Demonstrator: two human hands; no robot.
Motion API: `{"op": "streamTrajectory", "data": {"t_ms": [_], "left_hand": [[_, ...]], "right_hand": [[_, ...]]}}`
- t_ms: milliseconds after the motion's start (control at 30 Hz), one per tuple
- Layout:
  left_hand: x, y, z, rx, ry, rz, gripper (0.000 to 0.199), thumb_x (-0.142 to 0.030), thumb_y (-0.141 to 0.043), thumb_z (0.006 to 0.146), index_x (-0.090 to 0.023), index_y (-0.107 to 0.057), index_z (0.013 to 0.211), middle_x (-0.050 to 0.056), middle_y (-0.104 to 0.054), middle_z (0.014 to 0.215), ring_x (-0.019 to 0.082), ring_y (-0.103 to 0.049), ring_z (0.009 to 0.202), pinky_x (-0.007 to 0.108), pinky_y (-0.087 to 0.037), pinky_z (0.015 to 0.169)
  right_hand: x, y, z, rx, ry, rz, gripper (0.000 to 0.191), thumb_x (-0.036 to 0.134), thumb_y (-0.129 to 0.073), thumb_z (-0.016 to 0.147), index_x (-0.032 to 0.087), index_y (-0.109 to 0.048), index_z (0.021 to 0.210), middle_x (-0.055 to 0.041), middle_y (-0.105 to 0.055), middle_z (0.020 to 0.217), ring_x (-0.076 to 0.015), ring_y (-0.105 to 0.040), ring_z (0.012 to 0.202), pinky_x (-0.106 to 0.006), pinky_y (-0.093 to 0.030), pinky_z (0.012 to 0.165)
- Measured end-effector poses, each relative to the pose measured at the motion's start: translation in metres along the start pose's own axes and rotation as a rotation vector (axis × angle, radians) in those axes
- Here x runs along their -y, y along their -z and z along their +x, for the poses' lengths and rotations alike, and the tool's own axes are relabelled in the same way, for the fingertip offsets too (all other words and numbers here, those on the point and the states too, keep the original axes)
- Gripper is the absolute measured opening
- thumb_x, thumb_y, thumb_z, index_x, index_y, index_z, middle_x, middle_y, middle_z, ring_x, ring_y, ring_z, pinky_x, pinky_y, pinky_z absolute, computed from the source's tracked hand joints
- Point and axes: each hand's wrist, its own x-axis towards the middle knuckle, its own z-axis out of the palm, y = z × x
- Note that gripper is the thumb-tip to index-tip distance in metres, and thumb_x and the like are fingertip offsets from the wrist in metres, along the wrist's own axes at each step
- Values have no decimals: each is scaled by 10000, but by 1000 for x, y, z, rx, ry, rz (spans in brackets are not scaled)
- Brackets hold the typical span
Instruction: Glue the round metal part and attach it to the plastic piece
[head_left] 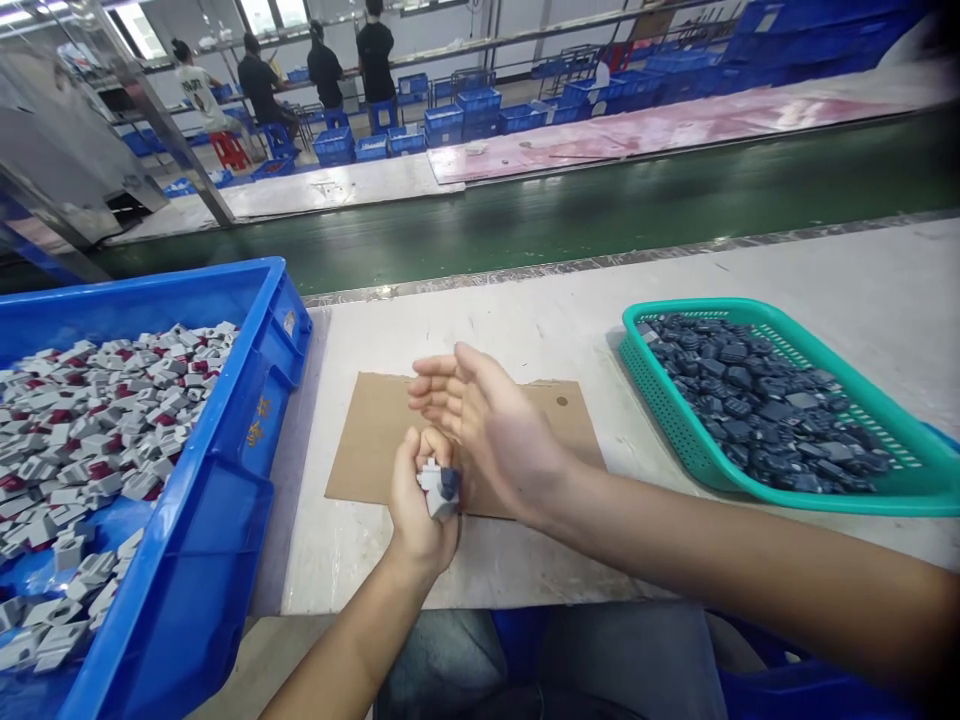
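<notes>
Here, left hand (414,497) grip closed on small grey part (437,490) with dark cap, right hand (480,420) open.

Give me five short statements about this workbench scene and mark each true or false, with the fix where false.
1. The left hand grips a small grey part with a dark piece on it. True.
2. The right hand is closed in a fist. False: it is open, fingers stretched out, just above the left hand.
3. The blue crate on the left holds grey parts with red in them. True.
4. The green basket on the right is filled with white parts. False: its parts are dark blue-grey.
5. A sheet of brown cardboard lies on the table under the hands. True.
</notes>
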Motion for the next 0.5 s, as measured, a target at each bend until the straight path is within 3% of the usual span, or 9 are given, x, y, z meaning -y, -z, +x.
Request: {"op": "streamTrajectory", "data": {"t_ms": [100, 167, 233, 333, 400, 500], "left_hand": [[-10, 0, 1, 92, 209, -184, 405, -323, -292, 896, -158, -395, 540, -54, -280, 394, 45, -109, 288, 183, -100, 315], [-12, 1, 1, 92, 239, -214, 413, -321, -281, 902, -155, -387, 539, -50, -299, 395, 41, -139, 285, 170, -124, 314], [-13, 2, 1, 59, 260, -217, 423, -337, -295, 899, -154, -378, 527, -54, -289, 377, 37, -155, 277, 158, -143, 305], [-12, 4, 0, 12, 299, -216, 420, -375, -361, 872, -144, -416, 526, -65, -273, 358, 26, -165, 270, 140, -152, 294], [-13, 5, 1, 7, 317, -230, 412, -378, -381, 866, -138, -445, 538, -69, -269, 348, 25, -170, 264, 134, -149, 289], [-16, 6, 1, 10, 330, -256, 431, -358, -346, 881, -137, -461, 530, -66, -260, 337, 28, -164, 256, 133, -140, 281]], "right_hand": [[8, 7, -4, -8, 161, -184, 209, 371, -509, 814, 188, -601, 857, -2, -578, 837, -115, -537, 790, -264, -421, 768], [11, 14, -7, 41, 169, -379, 151, 340, -545, 803, 203, -607, 807, 22, -570, 755, -94, -509, 682, -255, -408, 662], [12, 20, -10, 186, 150, -598, 126, 316, -556, 804, 206, -613, 779, 24, -586, 705, -101, -514, 635, -265, -399, 606], [13, 28, -13, 383, 252, -862, 133, 283, -554, 818, 197, -655, 806, -1, -630, 762, -133, -568, 706, -294, -422, 647], [14, 29, -13, 436, 349, -945, 138, 263, -557, 824, 198, -677, 837, -3, -631, 802, -129, -577, 741, -288, -429, 672], [15, 29, -10, 492, 352, -971, 132, 234, -555, 826, 198, -676, 863, 0, -631, 804, -121, -582, 720, -271, -435, 639]]}}
